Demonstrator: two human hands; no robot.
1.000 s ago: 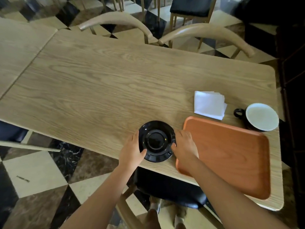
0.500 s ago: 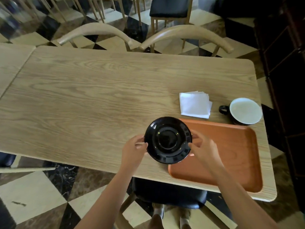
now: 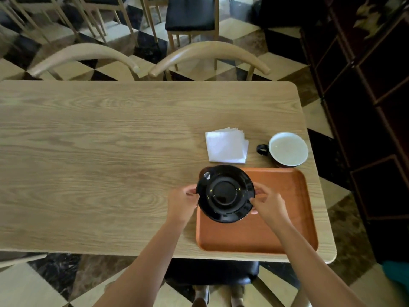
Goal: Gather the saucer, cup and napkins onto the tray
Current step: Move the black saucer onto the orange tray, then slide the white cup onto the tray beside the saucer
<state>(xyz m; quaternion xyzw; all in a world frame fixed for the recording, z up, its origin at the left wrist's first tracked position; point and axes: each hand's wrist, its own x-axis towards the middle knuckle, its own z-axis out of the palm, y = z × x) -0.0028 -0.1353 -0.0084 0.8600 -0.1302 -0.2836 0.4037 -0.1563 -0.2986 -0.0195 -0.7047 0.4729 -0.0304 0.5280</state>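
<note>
- As both hands grip its opposite rims, one glossy black saucer (image 3: 225, 193) with a raised centre ring sits over the near-left corner of one orange tray (image 3: 285, 231); left hand (image 3: 182, 202), right hand (image 3: 269, 207).
- Beyond the fingers, one stack of white napkins (image 3: 226, 145) lies on the wooden table (image 3: 99, 162).
- Farther right of the right hand stands one black cup (image 3: 287, 149), white inside, handle leftward.

Soft daylight, dim right side, wide-angle edge warping.
</note>
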